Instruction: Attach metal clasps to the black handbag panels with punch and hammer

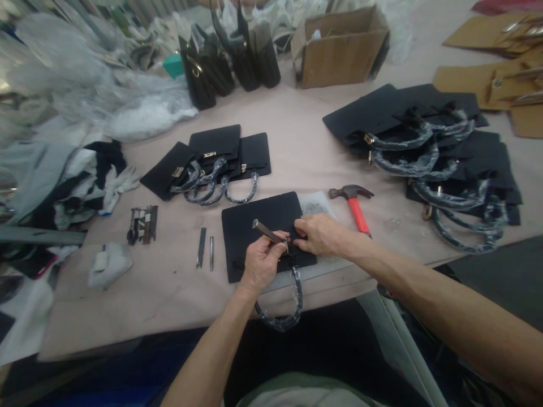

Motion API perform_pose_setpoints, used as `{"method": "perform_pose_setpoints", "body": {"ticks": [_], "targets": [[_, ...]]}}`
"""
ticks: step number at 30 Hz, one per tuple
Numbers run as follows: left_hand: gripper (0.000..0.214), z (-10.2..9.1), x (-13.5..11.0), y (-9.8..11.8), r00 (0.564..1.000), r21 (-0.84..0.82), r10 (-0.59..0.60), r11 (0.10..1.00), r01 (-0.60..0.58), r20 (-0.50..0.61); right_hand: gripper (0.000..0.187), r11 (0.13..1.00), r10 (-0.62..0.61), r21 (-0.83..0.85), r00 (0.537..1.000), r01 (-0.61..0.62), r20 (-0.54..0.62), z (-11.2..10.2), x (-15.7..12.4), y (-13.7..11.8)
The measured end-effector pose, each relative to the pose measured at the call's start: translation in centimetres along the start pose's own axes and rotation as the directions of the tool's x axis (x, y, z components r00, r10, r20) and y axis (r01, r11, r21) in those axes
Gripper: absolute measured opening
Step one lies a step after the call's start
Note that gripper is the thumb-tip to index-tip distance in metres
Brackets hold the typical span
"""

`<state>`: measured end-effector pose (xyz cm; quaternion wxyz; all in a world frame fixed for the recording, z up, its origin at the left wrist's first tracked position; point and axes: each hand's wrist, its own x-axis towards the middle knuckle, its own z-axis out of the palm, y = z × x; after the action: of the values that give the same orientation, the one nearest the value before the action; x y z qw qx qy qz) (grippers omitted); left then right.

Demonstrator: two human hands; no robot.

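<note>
Rod (pixel 267 232) is slanting lengthwise from upper left to lower right, left hand (pixel 261 261) pinching it, right hand (pixel 320 233) curling nearly closed at the black panel (pixel 263 215), its hold hidden.

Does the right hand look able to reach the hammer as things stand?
Probably yes: the hammer lies near the right hand on the table, and nothing tall seems to stand between them.

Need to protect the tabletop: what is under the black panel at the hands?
A pale sheet shows past the right and near edges of the black panel, lying on the table. Anything else beneath the panel is covered and cannot be seen.
</note>
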<state>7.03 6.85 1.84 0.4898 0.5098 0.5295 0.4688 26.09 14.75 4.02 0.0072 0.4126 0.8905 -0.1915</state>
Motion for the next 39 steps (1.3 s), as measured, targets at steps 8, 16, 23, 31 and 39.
{"method": "perform_pose_setpoints", "body": {"ticks": [8,16,23,31,39], "targets": [[0.014,0.2,0.2,0.3,0.999,0.035,0.013,0.999,-0.014,0.049,0.014,0.994,-0.109,0.005,0.992,0.109,0.060,-0.5,0.5,0.5],[0.016,0.6,0.3,0.2,0.999,0.048,0.002,0.999,-0.004,0.054,0.011,0.871,0.047,0.490,0.986,0.039,-0.162,1.1,0.0,2.6],[0.015,1.1,0.6,0.3,0.998,0.053,0.008,0.999,-0.011,0.055,0.008,0.854,0.084,0.518,0.967,0.054,-0.239,1.7,-0.2,2.4],[0.016,1.4,0.8,0.3,0.997,0.085,0.024,0.996,-0.030,0.068,0.008,0.838,0.080,0.544,0.976,0.044,-0.202,1.5,-0.6,2.5],[0.015,1.5,0.8,0.3,0.995,0.178,0.067,0.981,-0.079,0.071,0.006,0.776,0.132,0.630,0.965,0.043,-0.229,1.8,-0.6,2.5]]}}
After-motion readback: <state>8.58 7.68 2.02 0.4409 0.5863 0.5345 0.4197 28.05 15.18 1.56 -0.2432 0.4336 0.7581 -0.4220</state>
